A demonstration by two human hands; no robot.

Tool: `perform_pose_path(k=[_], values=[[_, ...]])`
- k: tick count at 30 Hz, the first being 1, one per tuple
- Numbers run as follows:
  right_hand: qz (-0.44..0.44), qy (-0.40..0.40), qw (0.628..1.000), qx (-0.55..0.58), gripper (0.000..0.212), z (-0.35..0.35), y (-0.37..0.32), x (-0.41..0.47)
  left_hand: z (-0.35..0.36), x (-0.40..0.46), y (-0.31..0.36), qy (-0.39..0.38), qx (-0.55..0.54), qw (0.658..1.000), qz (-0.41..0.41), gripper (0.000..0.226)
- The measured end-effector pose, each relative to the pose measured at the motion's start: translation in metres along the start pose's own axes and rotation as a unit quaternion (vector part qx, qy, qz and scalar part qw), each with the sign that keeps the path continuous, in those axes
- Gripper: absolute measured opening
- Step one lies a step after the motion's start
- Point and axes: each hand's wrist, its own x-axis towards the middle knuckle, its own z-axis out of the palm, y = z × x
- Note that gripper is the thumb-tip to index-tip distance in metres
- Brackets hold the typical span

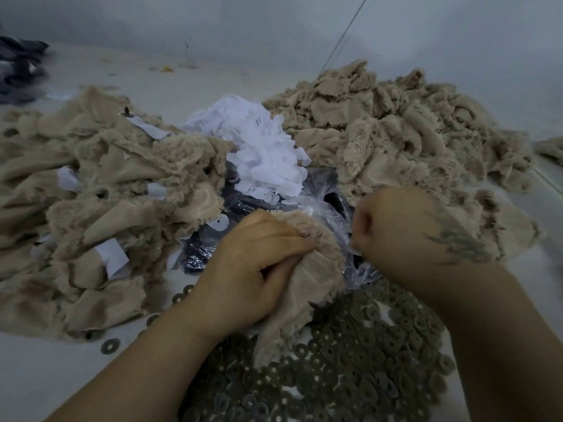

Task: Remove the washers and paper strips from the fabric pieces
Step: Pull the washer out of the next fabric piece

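Above the heap of washers point(359, 370) on the table point(45, 370), the left hand point(249, 269) pinches a beige plush fabric piece point(307, 287) — steadying it, I judge — while the right hand point(405, 226) is curled beside it; its contents cannot be told.

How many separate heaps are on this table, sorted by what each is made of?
Beige fabric pieces: 2 heaps, left heap and right heap
White paper strips: 1 heap
Grey metal washers: 1 heap
Total: 4 heaps
One more fabric piece is gripped in the left hand; the right hand is curled beside it.
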Motion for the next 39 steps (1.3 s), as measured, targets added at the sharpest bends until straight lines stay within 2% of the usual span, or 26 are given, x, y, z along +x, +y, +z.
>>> perform_pose_path(k=[1,2,3,5,11,14,23,28,31,36,39], values=[[0.003,0.027,0.996,0.088,0.028,-0.003,-0.005,-0.002,0.000,0.000,0.001,0.003,0.002,1.000,0.002,0.013],[0.000,0.064,0.974,0.217,0.019,-0.005,-0.008,-0.006,0.000,0.001,0.001,0.007,0.006,1.000,0.004,0.013],[0.005,0.068,0.944,0.324,0.012,-0.006,-0.013,-0.008,0.000,0.001,0.001,0.013,0.014,1.000,0.004,0.013],[0.019,-0.006,0.875,0.483,0.010,-0.001,-0.022,-0.008,-0.001,0.002,0.001,0.027,0.032,0.999,0.001,0.014],[0.049,-0.152,0.744,0.649,0.026,0.010,-0.021,-0.002,-0.006,0.002,0.001,0.069,0.078,0.995,-0.008,0.012],[0.037,-0.160,0.738,0.655,0.028,0.015,-0.019,0.001,-0.006,0.002,0.001,0.081,0.087,0.993,-0.011,0.009],[0.010,-0.139,0.786,0.602,0.021,0.023,-0.019,0.002,-0.005,0.001,0.000,0.085,0.084,0.992,-0.027,0.008],[0.021,-0.157,0.765,0.624,0.022,0.024,-0.022,0.002,-0.003,-0.001,0.001,0.105,0.100,0.989,-0.037,0.009],[0.052,-0.170,0.745,0.643,0.014,0.027,-0.023,0.002,-0.003,-0.002,0.002,0.105,0.119,0.986,-0.047,0.014],[0.054,-0.220,0.690,0.688,0.031,0.026,-0.022,0.003,-0.003,0.000,0.004,0.108,0.141,0.983,-0.041,0.018],[0.062,-0.243,0.680,0.689,0.037,0.026,-0.021,0.003,-0.003,0.000,0.005,0.115,0.139,0.983,-0.025,0.013]])
